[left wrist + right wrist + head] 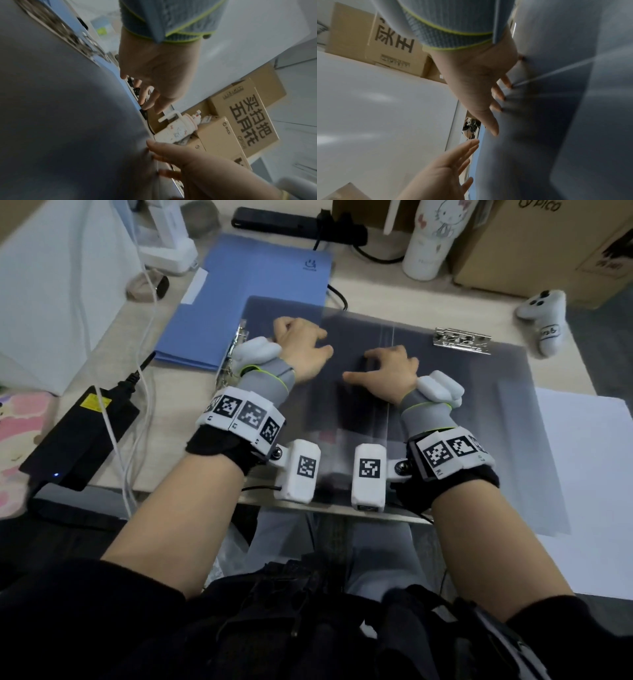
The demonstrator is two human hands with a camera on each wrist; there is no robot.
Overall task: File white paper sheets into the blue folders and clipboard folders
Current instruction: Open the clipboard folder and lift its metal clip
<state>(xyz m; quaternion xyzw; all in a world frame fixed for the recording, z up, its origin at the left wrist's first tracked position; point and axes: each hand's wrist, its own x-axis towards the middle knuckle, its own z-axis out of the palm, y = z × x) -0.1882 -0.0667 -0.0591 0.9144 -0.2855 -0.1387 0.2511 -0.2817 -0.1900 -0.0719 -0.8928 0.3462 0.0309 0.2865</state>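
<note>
A grey translucent clipboard folder (pixel 455 419) lies across the desk in front of me, its cover blurred. A metal clip (pixel 462 340) sits at its far right edge and another metal clip (pixel 233 354) at its left edge. My left hand (pixel 298 340) rests on the cover's far left part, fingers relaxed (pixel 150 97). My right hand (pixel 390 368) presses its spread fingertips (pixel 503 86) onto the cover near the middle. Neither hand holds anything. A blue folder (pixel 246 296) lies shut at the back left, partly under the grey one. White paper sheets (pixel 589 481) lie to the right.
A black power adapter (pixel 78 436) with cables lies at the left desk edge. A white bottle (pixel 431 237), cardboard boxes (pixel 548 244) and a power strip (pixel 274 220) stand along the back. A white controller (pixel 544 320) lies at the back right.
</note>
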